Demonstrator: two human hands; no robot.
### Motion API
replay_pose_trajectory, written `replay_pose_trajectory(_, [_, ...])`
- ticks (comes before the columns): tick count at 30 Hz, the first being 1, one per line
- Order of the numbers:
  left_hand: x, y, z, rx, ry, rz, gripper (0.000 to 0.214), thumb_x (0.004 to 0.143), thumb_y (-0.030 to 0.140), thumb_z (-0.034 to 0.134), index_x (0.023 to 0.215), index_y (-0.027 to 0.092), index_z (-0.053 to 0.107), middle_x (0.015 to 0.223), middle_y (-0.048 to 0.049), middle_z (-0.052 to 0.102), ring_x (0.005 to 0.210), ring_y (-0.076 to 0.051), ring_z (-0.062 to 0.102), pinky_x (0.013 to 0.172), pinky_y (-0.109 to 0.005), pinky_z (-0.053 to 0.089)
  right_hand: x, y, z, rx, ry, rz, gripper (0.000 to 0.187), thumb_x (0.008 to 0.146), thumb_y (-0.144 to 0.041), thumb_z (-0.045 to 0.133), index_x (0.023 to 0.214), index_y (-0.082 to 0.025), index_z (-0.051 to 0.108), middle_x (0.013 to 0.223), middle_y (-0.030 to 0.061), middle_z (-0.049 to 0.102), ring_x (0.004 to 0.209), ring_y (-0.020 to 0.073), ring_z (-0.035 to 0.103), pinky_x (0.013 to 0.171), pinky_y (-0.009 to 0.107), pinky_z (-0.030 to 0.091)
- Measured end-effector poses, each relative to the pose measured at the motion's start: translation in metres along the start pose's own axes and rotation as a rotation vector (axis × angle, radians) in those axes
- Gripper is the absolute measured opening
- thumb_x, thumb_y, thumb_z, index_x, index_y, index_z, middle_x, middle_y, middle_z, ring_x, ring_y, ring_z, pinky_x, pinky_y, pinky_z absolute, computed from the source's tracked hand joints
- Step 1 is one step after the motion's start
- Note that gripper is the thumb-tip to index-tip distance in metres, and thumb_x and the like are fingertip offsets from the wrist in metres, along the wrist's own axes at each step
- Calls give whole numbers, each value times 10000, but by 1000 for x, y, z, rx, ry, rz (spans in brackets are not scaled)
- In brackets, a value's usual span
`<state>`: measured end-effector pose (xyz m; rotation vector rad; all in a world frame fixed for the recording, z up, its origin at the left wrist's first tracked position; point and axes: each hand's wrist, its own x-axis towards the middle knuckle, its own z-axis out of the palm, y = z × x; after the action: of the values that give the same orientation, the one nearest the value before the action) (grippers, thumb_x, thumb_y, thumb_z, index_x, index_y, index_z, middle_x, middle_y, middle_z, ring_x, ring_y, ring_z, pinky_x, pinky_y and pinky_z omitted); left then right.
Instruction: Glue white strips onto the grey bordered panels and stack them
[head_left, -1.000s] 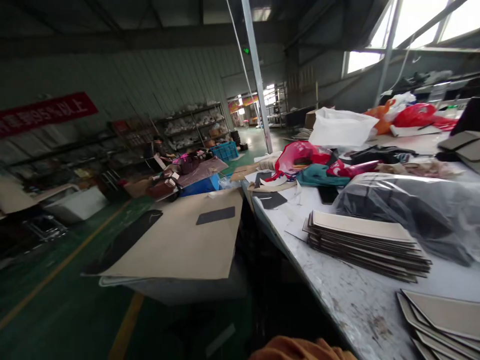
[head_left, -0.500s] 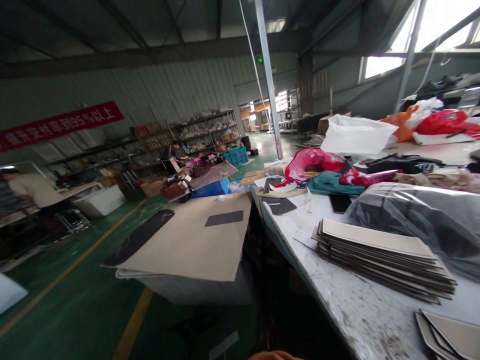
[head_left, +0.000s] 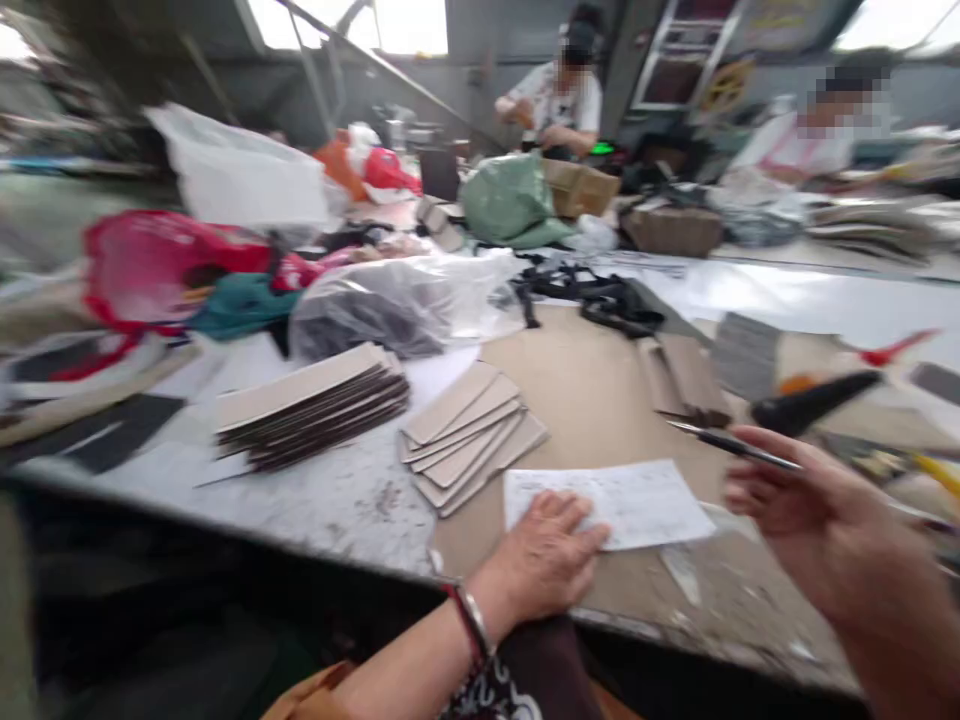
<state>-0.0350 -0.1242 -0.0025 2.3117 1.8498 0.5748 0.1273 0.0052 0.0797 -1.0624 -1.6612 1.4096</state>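
Note:
My left hand (head_left: pixel 546 555) lies flat, fingers stretched out, on the near edge of a white paper sheet (head_left: pixel 637 502) with writing on it. The sheet rests on a brown cardboard sheet (head_left: pixel 600 390) on the worktable. My right hand (head_left: pixel 814 510) is raised at the right, fingers closed on a thin dark pen (head_left: pixel 731 445) whose tip points left. A fanned pile of grey-brown card strips (head_left: pixel 469 435) sits just left of the paper. A taller stack of card strips (head_left: pixel 311 405) lies further left.
Plastic bags (head_left: pixel 397 305), a red bag (head_left: pixel 150 265) and a white bag (head_left: pixel 240 180) crowd the back left. Black straps (head_left: pixel 592 295) and more card stacks (head_left: pixel 686 375) lie beyond the paper. Two people (head_left: pixel 559 100) work at the far side. The table's front edge (head_left: pixel 300 520) runs close to me.
The view has swung sharply right, from the workshop floor and table end to the tabletop in front of me. Both my hands, the paper and the pen have come into view.

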Motion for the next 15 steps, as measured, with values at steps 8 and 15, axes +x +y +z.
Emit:
replay_pose_trajectory(8, [1,-7,22,-63,94,56,362,840,237,492,1202,243,513,1256,-84,497,1191,-266,397,1003,-465,354,-24,27,-17,170,92,79,328,755,-477,640,926,-198,616,817,49,665,733,195,649,668,350,556])
replay_pose_trajectory(15, [3,-8,23,-60,82,74,339,863,196,468,1184,271,547,1262,-84,492,1200,-257,397,1003,-457,363,-26,57,-12,-133,121,-39,203,816,-380,616,818,-191,539,609,-22,606,580,135,604,595,256,492])
